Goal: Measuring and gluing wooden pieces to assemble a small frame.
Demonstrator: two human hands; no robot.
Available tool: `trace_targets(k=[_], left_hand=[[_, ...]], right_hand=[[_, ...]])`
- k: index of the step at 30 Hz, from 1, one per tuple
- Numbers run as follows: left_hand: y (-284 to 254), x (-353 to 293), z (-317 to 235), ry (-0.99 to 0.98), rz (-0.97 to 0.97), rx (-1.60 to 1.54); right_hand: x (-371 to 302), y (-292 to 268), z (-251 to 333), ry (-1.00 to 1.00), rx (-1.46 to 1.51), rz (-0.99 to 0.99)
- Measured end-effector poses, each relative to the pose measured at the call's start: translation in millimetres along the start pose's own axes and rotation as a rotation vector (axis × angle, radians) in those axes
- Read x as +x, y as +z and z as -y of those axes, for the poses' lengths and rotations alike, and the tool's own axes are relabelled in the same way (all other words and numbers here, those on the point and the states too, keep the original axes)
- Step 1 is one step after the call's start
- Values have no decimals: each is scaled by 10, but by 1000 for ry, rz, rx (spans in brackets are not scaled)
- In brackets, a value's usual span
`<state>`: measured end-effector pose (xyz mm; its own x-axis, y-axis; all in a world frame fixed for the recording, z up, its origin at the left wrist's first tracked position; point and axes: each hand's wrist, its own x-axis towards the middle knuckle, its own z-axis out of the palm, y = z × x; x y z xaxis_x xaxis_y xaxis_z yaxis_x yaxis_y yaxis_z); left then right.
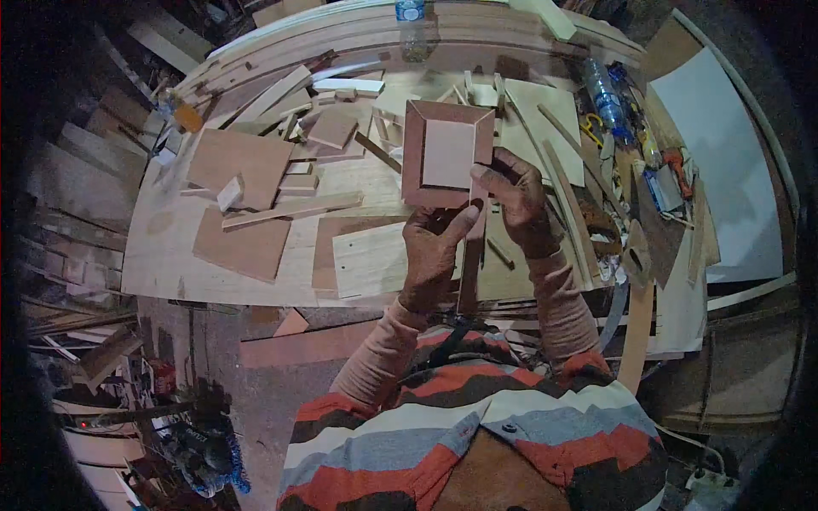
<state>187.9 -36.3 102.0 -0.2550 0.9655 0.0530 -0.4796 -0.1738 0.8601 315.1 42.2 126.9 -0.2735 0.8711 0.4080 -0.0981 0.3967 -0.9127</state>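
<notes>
Here, I have both hands raised above the bench (170, 255), closed on a small rectangular brown wooden frame with mitred corners and a pale panel in its middle (446, 153). My left hand (433, 247) pinches the frame's lower edge from beneath, thumb up against it; my right hand (514, 192) grips the right side, fingers curled over the moulding. The frame is tilted toward me, held clear of the bench, over the loose brown board offcuts (243, 157) and pale wooden strips (294, 209).

My worry is the mitred corners: with the grip on only two edges, an uneven squeeze could rack the frame and open a joint. A slip would drop it onto the scraps below and dent a corner. Two clear plastic bottles (607, 98) stand farther off, well apart.
</notes>
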Motion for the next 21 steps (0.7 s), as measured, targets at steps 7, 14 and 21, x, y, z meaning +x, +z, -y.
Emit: trace_targets(k=[7, 14, 21], left_hand=[[25, 33, -18, -6, 9, 140], [56, 65, 14, -2, -16, 124], [50, 79, 14, -95, -46, 95]], right_hand=[[37, -62, -177, 148, 97, -3], [-46, -41, -282, 149, 227, -82], [41, -239, -449, -59, -334, 149]])
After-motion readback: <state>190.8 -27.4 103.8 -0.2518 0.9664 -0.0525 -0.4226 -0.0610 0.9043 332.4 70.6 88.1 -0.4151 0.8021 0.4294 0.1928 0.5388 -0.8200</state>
